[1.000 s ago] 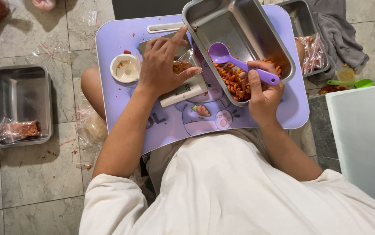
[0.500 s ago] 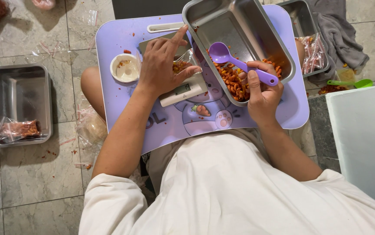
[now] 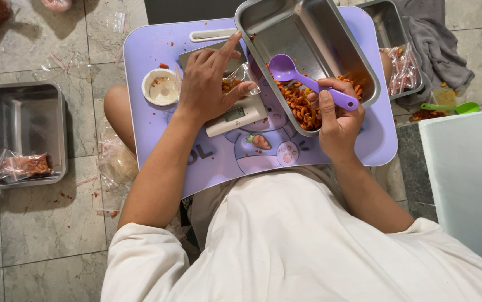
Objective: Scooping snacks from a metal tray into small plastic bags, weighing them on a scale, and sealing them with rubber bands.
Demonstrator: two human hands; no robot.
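Two hands work: right hand [image 3: 338, 120] grips the purple plastic spoon [image 3: 308, 81], pointing up-left over orange snacks [image 3: 299, 106]; left hand [image 3: 210, 81] pinches a clear little bag [image 3: 235, 84] just beside.

on the lap tray [image 3: 157, 123], a scale [image 3: 234, 116] lies between small bowl [image 3: 161, 87] and steel pan [image 3: 308, 50].

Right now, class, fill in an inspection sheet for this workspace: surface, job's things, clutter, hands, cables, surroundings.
Surface: purple lap tray, crumb-speckled.
Job's things: steel pan of orange snack pieces; purple scoop; small clear bag; scale; white cup.
Clutter: empty bags and crumbs on floor tiles.
Hands: left hand on bag; right hand grips scoop.
Cables: nothing seen.
Surroundings: second steel pan with filled bag; grey cloth; green scoop.
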